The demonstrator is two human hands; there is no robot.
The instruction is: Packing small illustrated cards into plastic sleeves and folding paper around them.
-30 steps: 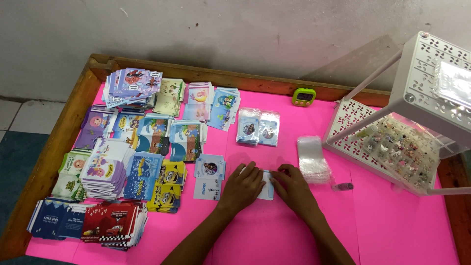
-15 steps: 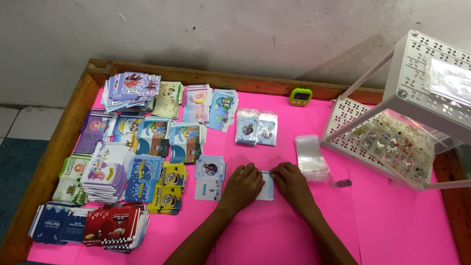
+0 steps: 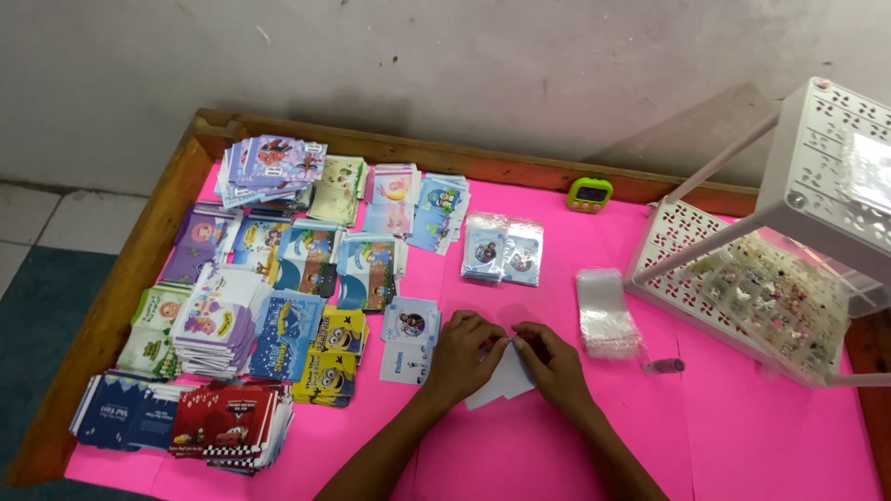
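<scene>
My left hand (image 3: 466, 355) and my right hand (image 3: 551, 360) meet over a small white card (image 3: 502, 382) lying on the pink table cover (image 3: 742, 436). Fingertips of both hands pinch the card's upper edge together. Just left of my left hand lies a small card with a round cartoon picture (image 3: 409, 325), with another white card (image 3: 406, 362) below it. To the right of my right hand sits a pile of clear plastic sleeves (image 3: 605, 311).
Several stacks of colourful cartoon cards (image 3: 278, 278) fill the left half of the table. Two sleeved packets (image 3: 503, 249) lie in the middle. A green timer (image 3: 589, 194) stands at the back. A white perforated rack (image 3: 770, 278) with small items stands at right. A wooden rim (image 3: 111, 306) borders the table.
Both hands have drawn together over the white card and now pinch its upper edge; the view has shifted slightly.
</scene>
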